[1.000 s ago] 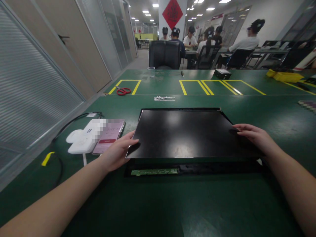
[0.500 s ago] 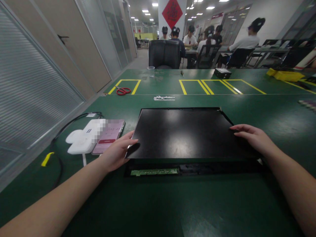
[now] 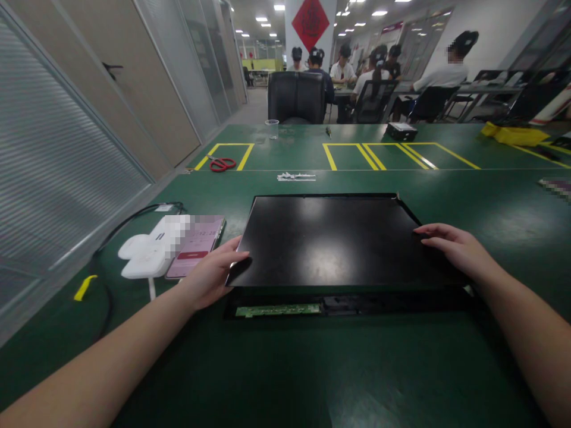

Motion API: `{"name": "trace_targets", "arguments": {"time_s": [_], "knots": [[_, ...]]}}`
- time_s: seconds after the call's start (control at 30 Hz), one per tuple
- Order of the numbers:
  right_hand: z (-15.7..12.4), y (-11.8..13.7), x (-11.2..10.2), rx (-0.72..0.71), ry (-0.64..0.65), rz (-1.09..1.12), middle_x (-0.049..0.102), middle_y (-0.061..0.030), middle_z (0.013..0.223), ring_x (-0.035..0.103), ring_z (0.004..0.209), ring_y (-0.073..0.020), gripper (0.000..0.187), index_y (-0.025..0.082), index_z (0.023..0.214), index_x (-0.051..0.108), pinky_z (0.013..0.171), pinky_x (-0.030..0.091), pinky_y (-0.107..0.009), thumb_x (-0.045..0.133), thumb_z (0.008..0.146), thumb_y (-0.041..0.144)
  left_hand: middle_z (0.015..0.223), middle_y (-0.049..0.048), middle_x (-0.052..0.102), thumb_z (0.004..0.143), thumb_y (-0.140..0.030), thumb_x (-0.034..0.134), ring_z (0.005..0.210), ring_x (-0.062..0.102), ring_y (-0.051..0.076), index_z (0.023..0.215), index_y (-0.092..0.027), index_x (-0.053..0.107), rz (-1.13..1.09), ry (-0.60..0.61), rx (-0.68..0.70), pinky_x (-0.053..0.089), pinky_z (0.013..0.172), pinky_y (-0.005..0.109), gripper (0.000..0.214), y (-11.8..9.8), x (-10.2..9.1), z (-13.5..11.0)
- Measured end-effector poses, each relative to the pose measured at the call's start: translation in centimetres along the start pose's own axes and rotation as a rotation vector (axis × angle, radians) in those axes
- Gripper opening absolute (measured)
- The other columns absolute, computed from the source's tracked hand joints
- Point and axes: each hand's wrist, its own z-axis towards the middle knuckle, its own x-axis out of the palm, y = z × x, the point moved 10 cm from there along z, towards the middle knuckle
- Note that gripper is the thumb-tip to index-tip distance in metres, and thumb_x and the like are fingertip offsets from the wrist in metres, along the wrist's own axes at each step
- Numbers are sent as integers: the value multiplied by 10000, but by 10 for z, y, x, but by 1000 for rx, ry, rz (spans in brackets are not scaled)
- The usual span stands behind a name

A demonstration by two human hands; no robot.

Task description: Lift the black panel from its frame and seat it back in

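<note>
A flat, glossy black display panel [image 3: 321,244] lies tilted in front of me, its near edge raised above a black frame [image 3: 392,302]. My left hand [image 3: 214,270] pinches the panel's left edge, thumb on top and fingers partly hidden below. On the opposite side my right hand [image 3: 452,246] grips the right edge, thumb and fingers close together. A narrow green circuit board [image 3: 279,310] shows in the frame's near strip, under the raised edge. The panel's far edge rests at the frame's back rim.
Left of the panel lie a phone [image 3: 196,246], a white charger [image 3: 154,249] and a black cable [image 3: 109,297]. Farther back are red-handled scissors [image 3: 222,164], white strips [image 3: 295,176], a clear cup [image 3: 272,129] and a black box [image 3: 401,131]. Several people sit beyond the table.
</note>
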Motion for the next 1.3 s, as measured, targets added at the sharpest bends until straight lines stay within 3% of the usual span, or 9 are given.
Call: {"name": "trace_targets", "arguments": {"time_s": [0.23, 0.47, 0.73, 1.03, 1.3], "knots": [[-2, -1, 1, 13, 5, 12, 751, -41, 865, 629, 837, -252, 335, 294, 826, 779, 716, 474, -345, 732, 506, 381, 1274, 76, 796, 796, -251, 811, 1133, 773, 320, 1412, -284, 667, 20, 28, 28, 597, 752, 320, 633, -4, 5, -4], [1, 0, -1, -45, -9, -13, 770, -32, 864, 663, 860, -260, 294, 295, 817, 789, 776, 499, -364, 738, 537, 368, 1258, 79, 792, 788, -303, 819, 1096, 776, 332, 1436, -302, 656, 72, 65, 60, 606, 769, 351, 668, -7, 8, -4], [2, -2, -1, -29, 11, -57, 775, -38, 914, 676, 899, -257, 312, 284, 871, 782, 826, 511, -368, 729, 572, 358, 1305, 80, 792, 768, -307, 839, 1169, 763, 332, 1409, -293, 668, 49, 24, 31, 613, 784, 325, 664, -5, 5, -4], [4, -4, -1, -66, 4, -31, 771, -32, 871, 664, 821, -244, 296, 292, 854, 792, 728, 511, -349, 742, 573, 370, 1269, 83, 801, 781, -317, 831, 1140, 777, 334, 1441, -297, 648, 58, 31, 39, 621, 792, 342, 685, -3, 3, -2], [5, -2, -1, -77, 11, -50, 770, -39, 894, 667, 853, -253, 293, 295, 853, 784, 752, 516, -357, 740, 575, 375, 1312, 80, 793, 774, -319, 845, 1198, 761, 342, 1415, -299, 672, 54, 29, 34, 612, 774, 325, 664, -3, 2, -3]]}}
